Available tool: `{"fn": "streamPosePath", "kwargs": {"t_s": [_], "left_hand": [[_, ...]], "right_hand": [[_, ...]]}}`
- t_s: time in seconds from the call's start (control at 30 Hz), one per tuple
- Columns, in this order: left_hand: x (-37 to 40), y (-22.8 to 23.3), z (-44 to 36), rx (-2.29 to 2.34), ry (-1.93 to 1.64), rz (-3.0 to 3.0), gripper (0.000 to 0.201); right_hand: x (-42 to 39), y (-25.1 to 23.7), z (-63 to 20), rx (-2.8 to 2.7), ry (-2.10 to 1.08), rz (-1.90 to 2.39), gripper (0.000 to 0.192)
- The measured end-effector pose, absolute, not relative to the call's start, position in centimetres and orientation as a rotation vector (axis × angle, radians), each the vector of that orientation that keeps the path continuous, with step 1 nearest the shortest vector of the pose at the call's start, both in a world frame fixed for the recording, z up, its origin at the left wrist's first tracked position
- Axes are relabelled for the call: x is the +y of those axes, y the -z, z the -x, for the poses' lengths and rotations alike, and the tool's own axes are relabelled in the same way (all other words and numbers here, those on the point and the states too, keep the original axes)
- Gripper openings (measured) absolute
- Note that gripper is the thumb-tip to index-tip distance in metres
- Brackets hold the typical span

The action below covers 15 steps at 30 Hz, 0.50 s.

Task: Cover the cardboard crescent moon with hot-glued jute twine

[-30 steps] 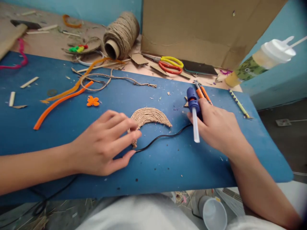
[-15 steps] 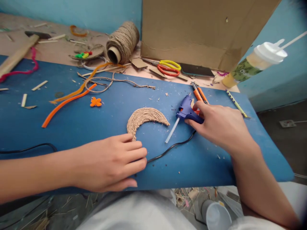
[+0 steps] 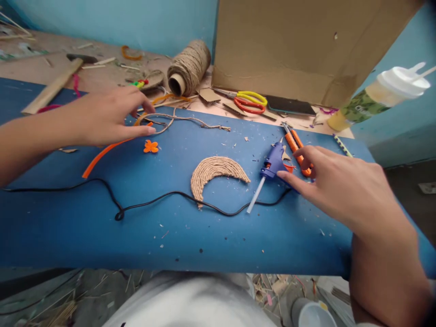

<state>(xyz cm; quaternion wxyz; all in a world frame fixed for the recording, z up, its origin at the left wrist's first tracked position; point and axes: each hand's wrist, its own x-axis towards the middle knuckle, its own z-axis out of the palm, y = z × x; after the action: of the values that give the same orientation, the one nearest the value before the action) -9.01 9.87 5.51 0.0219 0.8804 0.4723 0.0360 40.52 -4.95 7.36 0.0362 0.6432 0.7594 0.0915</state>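
Observation:
My left hand (image 3: 112,113) reaches over the left of the table, thumb and fingers apart, above an orange strip (image 3: 102,159) and a loose piece of twine (image 3: 190,119). Whether it touches them I cannot tell. My right hand (image 3: 344,186) is open beside a blue glue gun (image 3: 272,159), its thumb at the handle. A clear glue stick (image 3: 256,195) sticks out of the gun's back. A crescent covered in coiled twine (image 3: 216,168) lies mid-table, the gun's black cord (image 3: 163,196) crossing its lower tip. An orange flower-shaped piece (image 3: 150,146) lies near my left thumb.
A twine spool (image 3: 190,66), scissors (image 3: 250,102) and a dark phone-like slab (image 3: 289,106) lie along the back. Orange-handled cutters (image 3: 296,147) rest beside the glue gun. A lidded cup (image 3: 378,97) stands back right, before a cardboard sheet (image 3: 306,50). A hammer (image 3: 56,86) lies far left.
My left hand has moved from beside the crescent up and left to the orange strip and twine. My right hand has loosened from the glue gun, its fingers spreading off it.

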Motion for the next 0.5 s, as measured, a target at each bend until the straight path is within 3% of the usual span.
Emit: {"fn": "streamPosePath", "kwargs": {"t_s": [0.27,0.4,0.5], "left_hand": [[11.2,-5.1,-1.1,1.267,-0.159,-2.71,0.047],[12.8,-5.2,-4.1,1.269,-0.122,-2.67,0.047],[14.2,-7.7,-4.0,1.327,-0.238,-2.606,0.047]], "right_hand": [[-4.7,-7.1,-38.8,2.553,-0.218,-2.119,0.035],[-4.5,-6.8,-38.2,2.668,-0.131,-2.101,0.026],[-4.5,-6.7,-38.0,2.754,-0.116,-2.071,0.025]]}}
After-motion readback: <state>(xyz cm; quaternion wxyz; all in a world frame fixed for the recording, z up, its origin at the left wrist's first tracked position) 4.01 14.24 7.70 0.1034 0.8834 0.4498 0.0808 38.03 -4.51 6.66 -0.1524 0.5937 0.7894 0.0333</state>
